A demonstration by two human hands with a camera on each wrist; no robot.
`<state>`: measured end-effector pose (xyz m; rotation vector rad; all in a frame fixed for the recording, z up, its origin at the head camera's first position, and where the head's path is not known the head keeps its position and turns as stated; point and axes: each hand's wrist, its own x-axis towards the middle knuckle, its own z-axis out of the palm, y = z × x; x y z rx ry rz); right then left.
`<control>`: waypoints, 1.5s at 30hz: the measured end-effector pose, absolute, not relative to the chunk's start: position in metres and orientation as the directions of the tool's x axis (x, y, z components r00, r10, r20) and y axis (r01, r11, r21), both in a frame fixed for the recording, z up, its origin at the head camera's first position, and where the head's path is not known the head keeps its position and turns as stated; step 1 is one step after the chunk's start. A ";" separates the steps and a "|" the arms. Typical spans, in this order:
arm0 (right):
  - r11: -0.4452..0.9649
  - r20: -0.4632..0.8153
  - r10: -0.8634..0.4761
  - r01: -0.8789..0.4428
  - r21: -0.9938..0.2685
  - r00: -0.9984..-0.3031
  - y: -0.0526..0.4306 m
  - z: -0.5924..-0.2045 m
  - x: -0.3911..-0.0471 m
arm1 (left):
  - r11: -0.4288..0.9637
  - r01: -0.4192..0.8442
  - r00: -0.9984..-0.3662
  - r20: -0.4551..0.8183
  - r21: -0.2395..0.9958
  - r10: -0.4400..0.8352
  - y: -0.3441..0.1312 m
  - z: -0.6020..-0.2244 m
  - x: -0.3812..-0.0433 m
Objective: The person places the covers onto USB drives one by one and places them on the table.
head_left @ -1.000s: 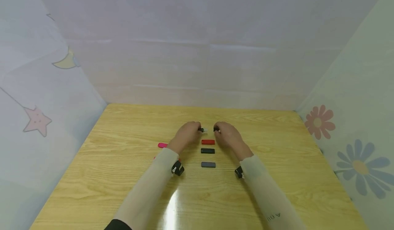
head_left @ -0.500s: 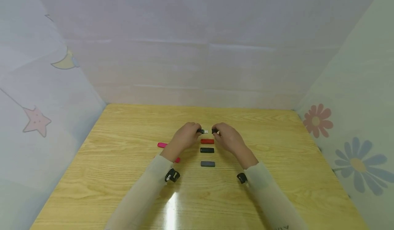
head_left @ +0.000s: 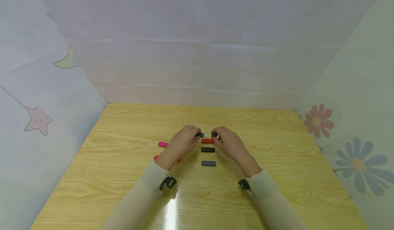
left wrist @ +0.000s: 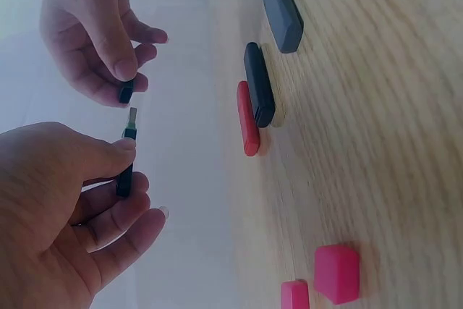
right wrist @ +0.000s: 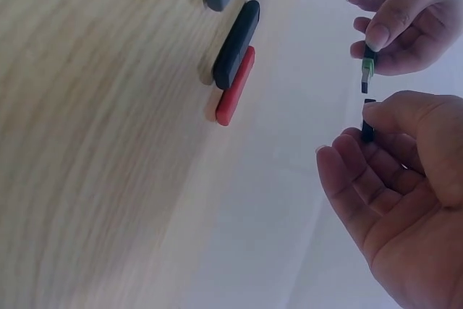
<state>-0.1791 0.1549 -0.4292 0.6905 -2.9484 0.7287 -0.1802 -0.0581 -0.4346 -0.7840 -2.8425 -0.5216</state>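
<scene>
Between thumb and fingers, my left hand [head_left: 184,141] pinches a black USB flash drive [left wrist: 124,180]. Its bare metal plug [left wrist: 132,116] points toward my right hand [head_left: 229,142]. That hand pinches a small black cap [right wrist: 368,134], its end facing the plug across a short gap. Both hands are raised over the far middle of the table, just beyond a red USB stick [head_left: 208,141]. Nearer me lie a black stick [head_left: 208,150] and a grey stick [head_left: 208,163], stacked in a column with the red one.
Two pink sticks lie to the left, an upper one [head_left: 163,144] and a lower one [head_left: 156,158], both partly covered by my left forearm in the head view. The wooden table [head_left: 123,127] meets a pale hanging sheet [head_left: 197,69] at the back and sides.
Both hands have come slightly toward me, and the gap between plug and cap has narrowed a little. The sticks on the table have not moved.
</scene>
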 end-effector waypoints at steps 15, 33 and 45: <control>0.751 0.212 -0.431 -0.479 -0.453 -0.877 0.159 -0.432 -0.157 | 0.762 0.555 -0.831 0.245 0.334 0.499 -0.065 -0.434 -0.159; 0.747 0.222 -0.438 -0.490 -0.449 -0.871 0.164 -0.441 -0.143 | 0.761 0.550 -0.835 0.230 0.345 0.500 -0.066 -0.438 -0.145; 0.726 0.230 -0.445 -0.499 -0.473 -0.865 0.164 -0.442 -0.134 | 0.740 0.593 -0.805 0.275 0.318 0.527 -0.065 -0.443 -0.137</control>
